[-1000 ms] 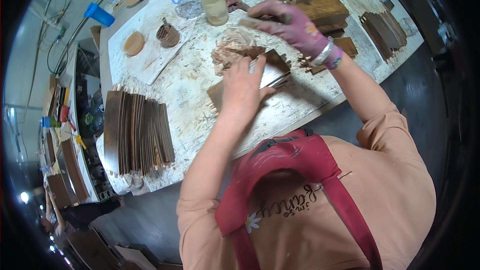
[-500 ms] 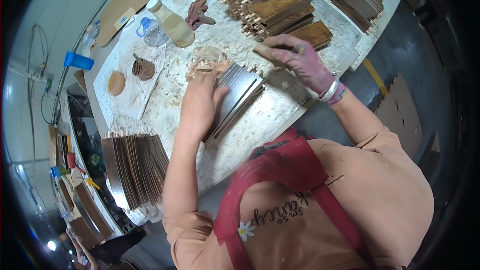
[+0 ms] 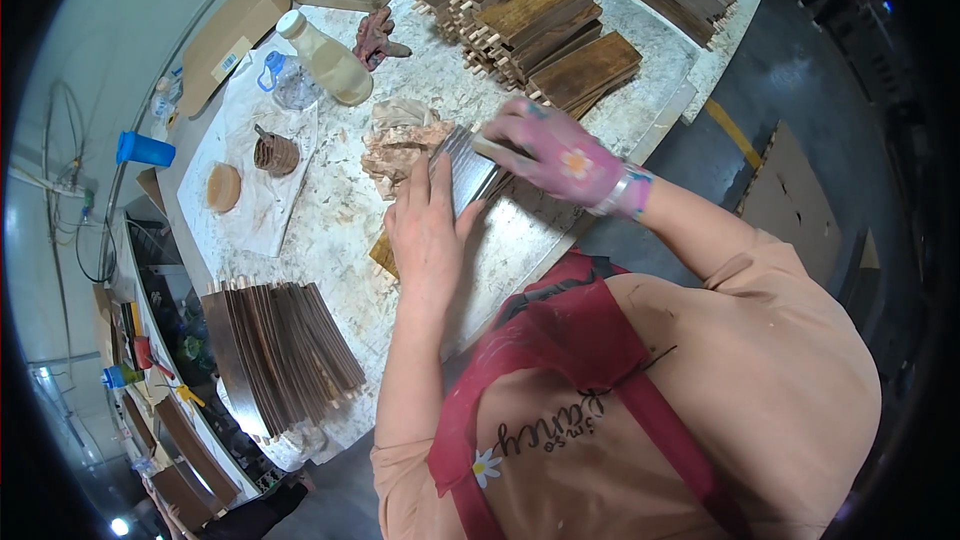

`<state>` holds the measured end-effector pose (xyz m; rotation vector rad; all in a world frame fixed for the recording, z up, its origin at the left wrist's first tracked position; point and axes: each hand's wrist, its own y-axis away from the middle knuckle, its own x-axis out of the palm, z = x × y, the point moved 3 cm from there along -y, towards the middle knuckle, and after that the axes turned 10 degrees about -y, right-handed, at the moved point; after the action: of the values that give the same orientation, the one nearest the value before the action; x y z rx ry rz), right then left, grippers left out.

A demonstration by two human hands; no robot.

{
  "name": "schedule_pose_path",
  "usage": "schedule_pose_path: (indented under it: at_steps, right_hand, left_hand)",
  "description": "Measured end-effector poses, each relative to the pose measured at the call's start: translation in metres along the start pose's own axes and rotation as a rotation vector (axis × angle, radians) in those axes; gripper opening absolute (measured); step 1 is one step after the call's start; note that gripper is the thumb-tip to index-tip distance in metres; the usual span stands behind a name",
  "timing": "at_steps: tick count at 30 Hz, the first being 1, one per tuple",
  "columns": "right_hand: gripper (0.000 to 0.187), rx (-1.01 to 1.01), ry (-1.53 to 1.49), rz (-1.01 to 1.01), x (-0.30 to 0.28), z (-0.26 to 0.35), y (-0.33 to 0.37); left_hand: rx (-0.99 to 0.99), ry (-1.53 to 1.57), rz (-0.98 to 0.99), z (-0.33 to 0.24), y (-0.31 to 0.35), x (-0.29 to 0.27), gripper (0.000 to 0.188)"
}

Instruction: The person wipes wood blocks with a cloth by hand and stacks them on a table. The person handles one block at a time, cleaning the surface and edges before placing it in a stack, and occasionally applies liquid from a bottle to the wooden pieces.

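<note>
My bare left hand (image 3: 428,235) lies over a small stack of dark wooden slats (image 3: 462,168), its fingers stretched along the glossy top one. A pink flowered glove covers my right hand (image 3: 562,155), whose fingers are closed around a narrow tan block (image 3: 500,154). This block is at the right edge of the slats, near their far end; whether it touches the wood I cannot tell. From under my left wrist pokes a yellowish-brown piece of wood (image 3: 384,254). Crumpled tan cloth (image 3: 400,145) lies just beyond my left fingertips.
Finished-looking brown slats (image 3: 535,5) with pegged ends are piled at the back. Dark slats (image 3: 280,350) stand in a row at the near left. A bottle of cloudy liquid (image 3: 330,60), a brown-stained cup (image 3: 275,153) and a round tan pad (image 3: 222,188) are on the left.
My right hand has come down leftward with the block, from above the table to the slats. My left hand has shifted on the slats, its fingers now straighter. The view has turned slightly.
</note>
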<state>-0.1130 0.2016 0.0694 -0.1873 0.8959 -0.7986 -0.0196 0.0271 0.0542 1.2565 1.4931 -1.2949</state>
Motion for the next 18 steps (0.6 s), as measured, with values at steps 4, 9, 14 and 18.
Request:
schedule_pose_path:
  at_steps: [4,9,14,18]
  right_hand:
    - [0.034,0.256,-0.193,0.131,-0.028,0.021,0.028]
    - [0.032,-0.137,-0.028,-0.001,-0.017,0.025,-0.003]
    - [0.035,0.097,-0.351,0.303,0.032,0.032,-0.076]
    - [0.024,-0.183,-0.227,0.613,0.116,0.067,-0.11]
  left_hand:
    - [-0.067,0.224,0.157,0.027,-0.015,-0.006,0.059]
    - [0.315,-0.017,-0.136,0.009,-0.018,-0.027,0.044]
    - [0.312,-0.173,-0.239,-0.021,0.02,0.019,0.029]
    - [0.088,-0.135,-0.193,-0.005,0.04,0.064,0.028]
